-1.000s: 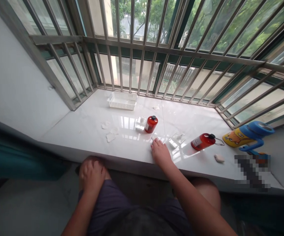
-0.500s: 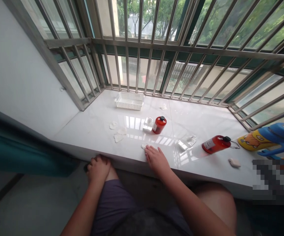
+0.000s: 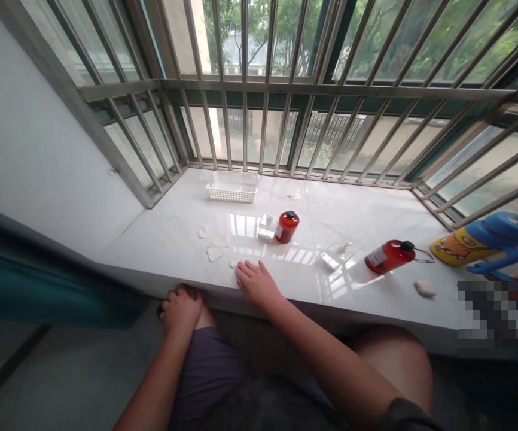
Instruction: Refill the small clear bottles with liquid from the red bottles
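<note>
My right hand [image 3: 259, 283] lies flat near the front edge of the white sill [image 3: 151, 239], its fingertips pressing down on a small white cotton pad [image 3: 234, 264], mostly hidden beneath them. My left hand [image 3: 182, 308] rests over my left knee with its fingers draped down; I see nothing held in it. Just beyond the right hand, several flattened white pads [image 3: 215, 254] lie on the sill. Behind them stand a red bottle [image 3: 287, 228] with a black cap and a small clear box [image 3: 267, 226] beside it.
A white perforated basket [image 3: 232, 188] sits near the window bars. To the right are a clear plastic piece [image 3: 331, 260], a second red bottle [image 3: 389, 257] tilted in view, a beige lump [image 3: 424, 289] and a blue-and-yellow flask [image 3: 465, 242]. A crumpled white scrap [image 3: 294, 196] lies at the back.
My right hand has slid left along the sill, and the white pad under its fingertips has moved with it. The left hand stays on the knee. The view has shifted slightly.
</note>
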{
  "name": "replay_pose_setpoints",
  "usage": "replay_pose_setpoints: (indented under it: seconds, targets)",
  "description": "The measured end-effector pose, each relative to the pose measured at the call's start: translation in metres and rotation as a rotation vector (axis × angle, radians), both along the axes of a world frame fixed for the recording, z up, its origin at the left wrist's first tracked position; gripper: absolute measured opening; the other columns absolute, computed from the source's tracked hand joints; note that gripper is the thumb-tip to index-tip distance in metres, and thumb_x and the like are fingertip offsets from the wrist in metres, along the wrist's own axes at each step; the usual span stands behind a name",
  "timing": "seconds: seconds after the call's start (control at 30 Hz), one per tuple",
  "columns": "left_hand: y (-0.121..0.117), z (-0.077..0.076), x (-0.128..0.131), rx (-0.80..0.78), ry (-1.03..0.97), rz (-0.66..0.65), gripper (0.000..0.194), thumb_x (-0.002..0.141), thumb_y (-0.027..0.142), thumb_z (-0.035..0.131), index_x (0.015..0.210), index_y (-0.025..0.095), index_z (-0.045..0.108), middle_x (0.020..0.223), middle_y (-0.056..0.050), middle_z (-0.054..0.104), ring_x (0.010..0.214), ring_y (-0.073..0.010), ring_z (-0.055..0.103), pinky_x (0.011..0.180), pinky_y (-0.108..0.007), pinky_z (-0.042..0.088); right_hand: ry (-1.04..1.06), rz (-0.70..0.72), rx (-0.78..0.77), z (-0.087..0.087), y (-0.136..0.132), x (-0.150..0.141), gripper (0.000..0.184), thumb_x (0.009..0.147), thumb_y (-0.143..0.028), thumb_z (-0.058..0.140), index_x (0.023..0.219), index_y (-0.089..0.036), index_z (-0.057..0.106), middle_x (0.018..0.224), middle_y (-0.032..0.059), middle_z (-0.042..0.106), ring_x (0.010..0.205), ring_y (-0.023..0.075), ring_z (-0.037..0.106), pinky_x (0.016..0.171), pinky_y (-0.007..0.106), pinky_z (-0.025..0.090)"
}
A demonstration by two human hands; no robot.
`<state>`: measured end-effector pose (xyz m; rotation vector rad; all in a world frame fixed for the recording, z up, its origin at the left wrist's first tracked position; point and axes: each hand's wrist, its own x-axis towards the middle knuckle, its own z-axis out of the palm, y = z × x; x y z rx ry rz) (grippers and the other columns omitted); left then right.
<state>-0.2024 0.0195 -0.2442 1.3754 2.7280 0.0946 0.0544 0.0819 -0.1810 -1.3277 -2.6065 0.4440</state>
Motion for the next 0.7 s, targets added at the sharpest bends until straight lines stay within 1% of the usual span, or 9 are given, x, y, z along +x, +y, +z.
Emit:
replay_pose_setpoints:
  seconds: [0.07, 0.13, 0.2, 0.3, 0.37, 0.47, 0.57, 0.63, 0.7]
  targets:
    - [0.0, 0.0, -0.001, -0.005, -0.005, 0.0, 0.067, 0.096, 0.067, 0.039, 0.132, 0.014, 0.059, 0.125, -0.024, 0.06, 0.116, -0.0497, 0.06, 0.088, -0.058, 0.053, 0.022, 0.001, 0.01, -0.006, -0.025, 0.029, 0.046, 0.114, -0.033, 0.038, 0.157, -0.026, 0.053, 0.165, 0.0067, 0.05, 0.157, 0.0247, 0.041, 0.133, 0.057, 0.021]
    - [0.001, 0.0, -0.001, -0.016, -0.015, -0.001, 0.069, 0.096, 0.068, 0.038, 0.134, 0.014, 0.058, 0.126, -0.024, 0.059, 0.117, -0.05, 0.059, 0.089, -0.059, 0.052, 0.031, -0.076, 0.043, -0.013, -0.043, 0.069, 0.046, 0.114, -0.031, 0.036, 0.155, -0.029, 0.056, 0.163, 0.006, 0.053, 0.155, 0.023, 0.045, 0.133, 0.056, 0.022]
    - [0.002, 0.0, 0.001, -0.024, -0.011, -0.004, 0.071, 0.096, 0.069, 0.036, 0.136, 0.014, 0.057, 0.127, -0.025, 0.059, 0.117, -0.0503, 0.059, 0.089, -0.06, 0.052, -0.017, -0.169, 0.046, -0.016, -0.051, 0.111, 0.047, 0.113, -0.028, 0.035, 0.153, -0.029, 0.058, 0.163, 0.0066, 0.053, 0.154, 0.0243, 0.047, 0.131, 0.057, 0.026]
    - [0.004, -0.001, 0.005, -0.017, 0.02, -0.011, 0.072, 0.096, 0.068, 0.036, 0.134, 0.011, 0.057, 0.126, -0.027, 0.059, 0.116, -0.0506, 0.059, 0.09, -0.062, 0.051, -0.116, -0.369, 0.022, -0.015, -0.042, 0.16, 0.049, 0.111, -0.027, 0.034, 0.154, -0.023, 0.057, 0.165, 0.0092, 0.049, 0.154, 0.0286, 0.046, 0.128, 0.058, 0.031]
    - [0.005, -0.002, 0.007, -0.004, 0.031, -0.015, 0.072, 0.095, 0.068, 0.036, 0.13, 0.01, 0.058, 0.124, -0.027, 0.06, 0.116, -0.0506, 0.059, 0.091, -0.062, 0.05, -0.153, -0.465, 0.008, -0.01, -0.023, 0.174, 0.051, 0.111, -0.026, 0.033, 0.156, -0.018, 0.055, 0.167, 0.0128, 0.046, 0.155, 0.0315, 0.044, 0.127, 0.058, 0.032]
    - [0.007, -0.002, 0.007, 0.005, 0.023, -0.017, 0.073, 0.095, 0.069, 0.035, 0.129, 0.01, 0.059, 0.124, -0.027, 0.061, 0.116, -0.0506, 0.059, 0.092, -0.063, 0.049, -0.15, -0.504, 0.004, -0.003, 0.013, 0.164, 0.054, 0.111, -0.026, 0.032, 0.158, -0.007, 0.05, 0.168, 0.0207, 0.041, 0.156, 0.0363, 0.041, 0.125, 0.059, 0.033]
    - [0.007, 0.001, 0.004, -0.005, 0.001, -0.009, 0.073, 0.095, 0.07, 0.034, 0.131, 0.012, 0.058, 0.127, -0.027, 0.06, 0.118, -0.0509, 0.059, 0.094, -0.064, 0.049, -0.118, -0.441, 0.007, 0.003, 0.034, 0.129, 0.054, 0.112, -0.028, 0.033, 0.158, -0.006, 0.049, 0.168, 0.0217, 0.041, 0.156, 0.0378, 0.04, 0.125, 0.062, 0.031]
    - [0.007, 0.004, 0.004, -0.019, -0.018, -0.004, 0.073, 0.096, 0.07, 0.033, 0.132, 0.012, 0.058, 0.128, -0.027, 0.06, 0.119, -0.0512, 0.059, 0.095, -0.065, 0.049, -0.09, -0.35, 0.007, 0.004, 0.029, 0.105, 0.052, 0.112, -0.03, 0.035, 0.158, -0.01, 0.051, 0.168, 0.0173, 0.043, 0.156, 0.0355, 0.04, 0.127, 0.061, 0.03]
    - [0.007, 0.007, 0.004, -0.03, -0.024, -0.003, 0.074, 0.096, 0.07, 0.031, 0.133, 0.012, 0.058, 0.128, -0.027, 0.061, 0.119, -0.0516, 0.059, 0.095, -0.065, 0.049, -0.063, -0.238, 0.001, 0.003, 0.009, 0.088, 0.049, 0.112, -0.032, 0.04, 0.157, -0.017, 0.054, 0.167, 0.0112, 0.046, 0.156, 0.0299, 0.041, 0.13, 0.055, 0.029]
